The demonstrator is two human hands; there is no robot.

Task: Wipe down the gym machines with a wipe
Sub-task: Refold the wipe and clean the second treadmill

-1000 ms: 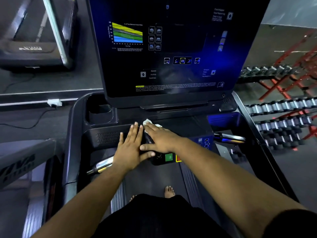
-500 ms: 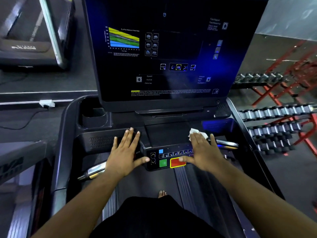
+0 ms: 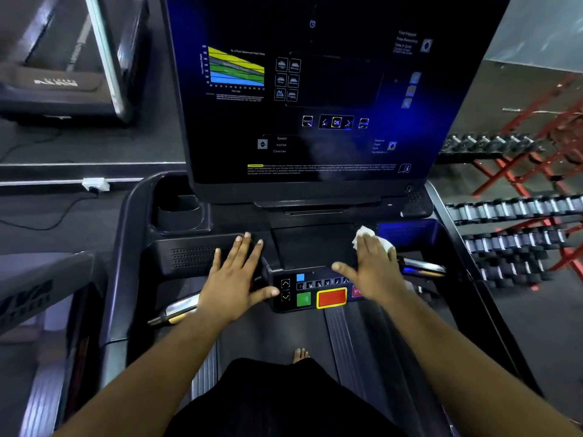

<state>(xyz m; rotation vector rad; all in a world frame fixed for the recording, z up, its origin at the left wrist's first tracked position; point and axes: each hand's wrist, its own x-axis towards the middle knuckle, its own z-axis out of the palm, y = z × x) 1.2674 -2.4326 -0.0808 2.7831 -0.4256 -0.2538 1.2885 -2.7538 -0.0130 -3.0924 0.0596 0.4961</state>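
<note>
I stand on a black treadmill (image 3: 135, 234) with a tall dark console screen (image 3: 315, 99). My right hand (image 3: 372, 269) lies flat, fingers straight, pressing a white wipe (image 3: 369, 239) onto the black shelf right of the button panel (image 3: 315, 293). The wipe sticks out beyond my fingertips. My left hand (image 3: 235, 279) rests flat with spread fingers on the console ledge left of the panel, its thumb touching the panel's edge. The panel shows a green and a red button.
A cup holder (image 3: 178, 212) sits at the console's left. Silver grip bars (image 3: 175, 312) jut out on both sides. Dumbbell racks (image 3: 517, 234) with red frames stand to the right. Another treadmill (image 3: 63, 80) is at the far left. My bare foot (image 3: 299, 354) is on the belt.
My right hand slid the wipe from the centre of the shelf, beside my left hand, to its right side. My left hand stayed in place.
</note>
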